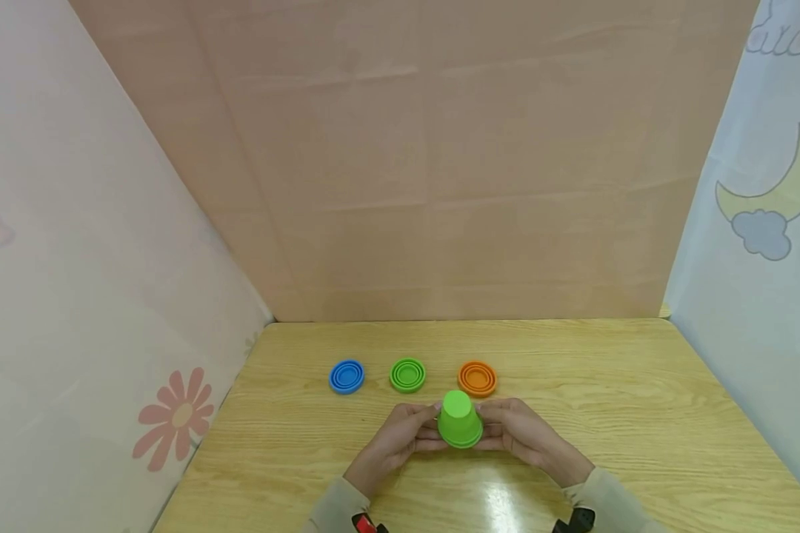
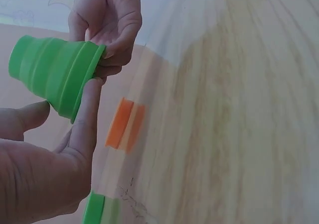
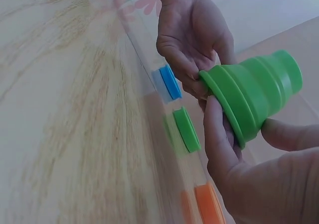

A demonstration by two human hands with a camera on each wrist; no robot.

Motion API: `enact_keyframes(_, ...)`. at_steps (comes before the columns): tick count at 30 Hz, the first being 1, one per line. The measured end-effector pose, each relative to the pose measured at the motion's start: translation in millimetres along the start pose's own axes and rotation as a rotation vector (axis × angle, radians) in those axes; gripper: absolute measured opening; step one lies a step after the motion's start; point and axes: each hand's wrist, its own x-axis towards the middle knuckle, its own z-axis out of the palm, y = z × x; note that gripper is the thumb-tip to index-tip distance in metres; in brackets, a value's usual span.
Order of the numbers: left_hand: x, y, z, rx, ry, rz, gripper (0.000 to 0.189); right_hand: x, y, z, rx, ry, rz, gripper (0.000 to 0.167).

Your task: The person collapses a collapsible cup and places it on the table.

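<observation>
A green collapsible cup (image 1: pixel 459 419), extended into a stepped cone, is held above the table between both hands, its narrow base up and its wide rim down. My left hand (image 1: pixel 400 434) grips it from the left, thumb on the side wall and fingers at the rim. From the right, my right hand (image 1: pixel 521 433) holds it the same way. The wrist views show the cup (image 2: pixel 55 74) with ridged rings along its wall; its inside is hidden. Just beyond the hands lie three flattened cups: blue (image 1: pixel 347 377), green (image 1: pixel 407 375) and orange (image 1: pixel 477 379).
The wooden table (image 1: pixel 273 444) has a glossy patch of light near its front. A tan cloth wall (image 1: pixel 427 185) rises at its back edge. Printed white panels stand at the left (image 1: pixel 93 259) and right (image 1: pixel 747 311).
</observation>
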Motion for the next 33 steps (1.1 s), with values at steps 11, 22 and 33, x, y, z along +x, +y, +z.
enact_keyframes(11,2.4,3.7,7.0,0.007,0.015,-0.008,0.042,-0.1,2.5,-0.2,-0.096,0.03,-0.063,0.031)
enact_keyframes(22,4.2,5.7,8.0,0.05,-0.062,-0.043,0.049,-0.4,1.2,2.0,-0.224,0.091,-0.132,0.041)
enact_keyframes(33,6.9,5.2,4.5,0.054,-0.108,-0.045,0.048,-1.5,-1.8,3.4,-0.277,0.09,-0.131,0.039)
